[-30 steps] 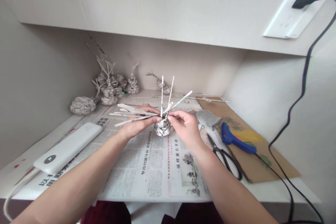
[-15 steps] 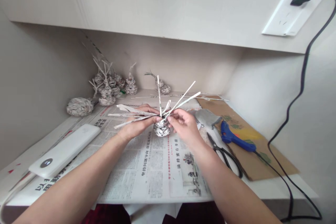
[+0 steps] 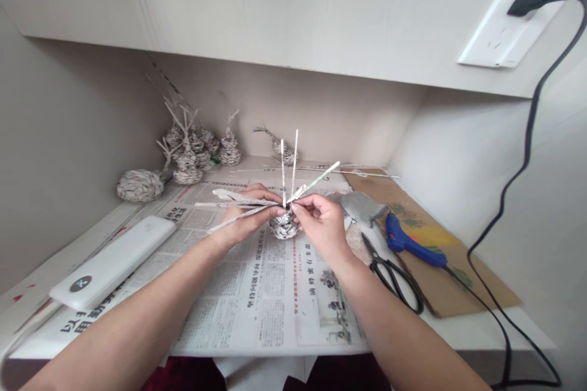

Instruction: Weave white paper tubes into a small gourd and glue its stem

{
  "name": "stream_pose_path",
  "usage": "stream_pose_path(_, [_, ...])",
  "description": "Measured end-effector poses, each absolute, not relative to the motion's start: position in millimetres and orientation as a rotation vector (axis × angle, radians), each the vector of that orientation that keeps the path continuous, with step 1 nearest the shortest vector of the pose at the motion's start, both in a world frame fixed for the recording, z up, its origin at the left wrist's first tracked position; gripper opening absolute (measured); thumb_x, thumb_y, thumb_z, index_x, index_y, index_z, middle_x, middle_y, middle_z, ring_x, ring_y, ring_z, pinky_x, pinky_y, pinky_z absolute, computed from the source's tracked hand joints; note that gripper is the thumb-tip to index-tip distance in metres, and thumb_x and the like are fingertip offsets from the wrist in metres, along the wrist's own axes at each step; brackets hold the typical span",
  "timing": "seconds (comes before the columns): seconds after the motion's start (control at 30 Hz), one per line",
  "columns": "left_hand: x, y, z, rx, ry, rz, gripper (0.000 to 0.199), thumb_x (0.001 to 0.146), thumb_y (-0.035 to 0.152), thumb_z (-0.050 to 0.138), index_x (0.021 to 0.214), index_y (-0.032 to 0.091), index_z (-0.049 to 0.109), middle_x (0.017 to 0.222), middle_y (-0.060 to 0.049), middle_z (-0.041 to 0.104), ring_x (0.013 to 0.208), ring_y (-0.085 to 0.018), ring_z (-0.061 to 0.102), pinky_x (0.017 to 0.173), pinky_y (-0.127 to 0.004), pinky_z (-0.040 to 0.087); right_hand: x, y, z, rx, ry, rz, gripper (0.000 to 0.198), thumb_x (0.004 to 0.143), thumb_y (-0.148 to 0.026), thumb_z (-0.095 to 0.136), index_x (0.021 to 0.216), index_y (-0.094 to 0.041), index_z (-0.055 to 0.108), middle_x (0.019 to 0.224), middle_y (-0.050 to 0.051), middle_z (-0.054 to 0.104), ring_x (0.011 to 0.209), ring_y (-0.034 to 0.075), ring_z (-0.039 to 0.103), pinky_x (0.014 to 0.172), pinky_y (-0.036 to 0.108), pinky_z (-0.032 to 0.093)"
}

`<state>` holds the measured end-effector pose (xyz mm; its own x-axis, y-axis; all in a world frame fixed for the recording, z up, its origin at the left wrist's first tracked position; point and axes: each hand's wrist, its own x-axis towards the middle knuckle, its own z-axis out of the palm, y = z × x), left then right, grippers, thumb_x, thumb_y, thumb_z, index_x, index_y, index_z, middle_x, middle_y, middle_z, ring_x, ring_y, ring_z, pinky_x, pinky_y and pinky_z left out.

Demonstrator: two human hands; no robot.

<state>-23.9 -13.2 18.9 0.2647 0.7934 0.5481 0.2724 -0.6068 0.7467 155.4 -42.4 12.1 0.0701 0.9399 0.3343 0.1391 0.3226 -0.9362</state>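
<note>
A small round woven-paper gourd [image 3: 283,227] stands on the newspaper [image 3: 229,311] between my two hands. Rolled paper strips [image 3: 294,165] fan out from its top; two point nearly straight up and one leans right. My left hand [image 3: 247,215] grips the gourd's top rim with the thumb in front, and several strips stick out to the left over it. Thumb and fingertips of my right hand [image 3: 317,214] pinch a paper strip at the right side of the rim. The pinched part is partly hidden by the fingers.
Finished woven gourds [image 3: 187,165] stand at the back left, near a round woven ball [image 3: 140,186]. A white power bank [image 3: 114,263] lies left. On the right are scissors [image 3: 389,272], a grey cloth [image 3: 362,208] and a blue glue gun [image 3: 413,241] on cardboard [image 3: 477,293].
A strip that leaned to the right now stands nearly upright beside the other upright one. My right hand stays at the rim; the left-hand strips have shifted slightly.
</note>
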Motion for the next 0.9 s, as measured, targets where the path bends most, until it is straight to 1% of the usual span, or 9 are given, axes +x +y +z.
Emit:
stream_pose_path(0.17, [-23.3, -14.1, 19.8, 2.038, 0.942, 1.318, 0.015, 0.075, 0.034, 0.075, 0.084, 0.022, 0.074, 0.082, -0.004, 0.068, 0.079, -0.02, 0.064, 0.077, -0.035, 0.05, 155.1, -38.3, 9.1, -1.065, -1.343, 0.876, 0.013, 0.076, -0.031, 0.069, 0.075, -0.019, 0.065, 0.064, 0.0, 0.064, 0.059, 0.014, 0.062, 0.052, 0.023, 0.049])
stream_pose_path(0.3, [-23.7, -11.8, 16.8, 2.049, 0.885, 1.356, 0.014, 0.075, 0.031, 0.076, 0.084, 0.021, 0.074, 0.089, -0.005, 0.069, 0.09, -0.021, 0.065, 0.086, -0.035, 0.049, 153.6, -36.2, 6.6, -1.067, -1.286, 0.9, 0.013, 0.073, -0.03, 0.07, 0.076, -0.019, 0.063, 0.065, -0.001, 0.064, 0.056, 0.014, 0.062, 0.052, 0.024, 0.049])
stream_pose_path(0.37, [-23.8, -11.5, 15.3, 2.061, 0.854, 1.35, 0.014, 0.076, 0.031, 0.075, 0.085, 0.02, 0.073, 0.091, -0.005, 0.07, 0.093, -0.021, 0.065, 0.089, -0.035, 0.049, 153.3, -37.2, 6.0, -1.095, -1.311, 0.853, 0.011, 0.073, -0.028, 0.068, 0.076, -0.019, 0.063, 0.064, 0.0, 0.065, 0.056, 0.015, 0.062, 0.053, 0.024, 0.048])
stream_pose_path(0.47, [-23.7, -12.5, 13.7, 2.095, 0.839, 1.313, 0.013, 0.078, 0.03, 0.074, 0.086, 0.02, 0.072, 0.09, -0.005, 0.071, 0.088, -0.019, 0.066, 0.085, -0.032, 0.05, 153.0, -40.9, 6.4, -1.126, -1.411, 0.71, 0.006, 0.075, -0.025, 0.063, 0.077, -0.019, 0.065, 0.065, 0.0, 0.066, 0.057, 0.014, 0.061, 0.055, 0.024, 0.047])
stream_pose_path(0.6, [-23.1, -13.0, 11.9, 2.126, 0.872, 1.351, 0.013, 0.077, 0.028, 0.074, 0.087, 0.02, 0.072, 0.09, -0.005, 0.071, 0.087, -0.019, 0.066, 0.085, -0.031, 0.051, 152.3, -43.6, 6.6, -1.128, -1.484, 0.573, 0.007, 0.077, -0.024, 0.061, 0.079, -0.02, 0.067, 0.07, 0.0, 0.069, 0.061, 0.015, 0.063, 0.059, 0.024, 0.047])
stream_pose_path(0.77, [-20.3, -10.5, 8.4, 2.092, 0.912, 1.394, 0.016, 0.077, 0.031, 0.074, 0.087, 0.02, 0.074, 0.091, -0.005, 0.073, 0.094, -0.022, 0.067, 0.091, -0.036, 0.05, 151.7, -39.6, 2.2, -1.128, -1.391, 0.654, 0.011, 0.077, -0.028, 0.064, 0.084, -0.021, 0.067, 0.075, 0.002, 0.072, 0.066, 0.017, 0.067, 0.064, 0.026, 0.052])
stream_pose_path(0.9, [-19.8, -10.0, 8.2, 2.032, 0.953, 1.339, 0.019, 0.074, 0.033, 0.077, 0.088, 0.021, 0.073, 0.092, -0.005, 0.073, 0.094, -0.023, 0.067, 0.092, -0.037, 0.051, 152.0, -36.4, -1.0, -1.129, -1.375, 0.705, 0.012, 0.076, -0.031, 0.065, 0.083, -0.021, 0.068, 0.076, 0.003, 0.073, 0.067, 0.018, 0.068, 0.063, 0.027, 0.053])
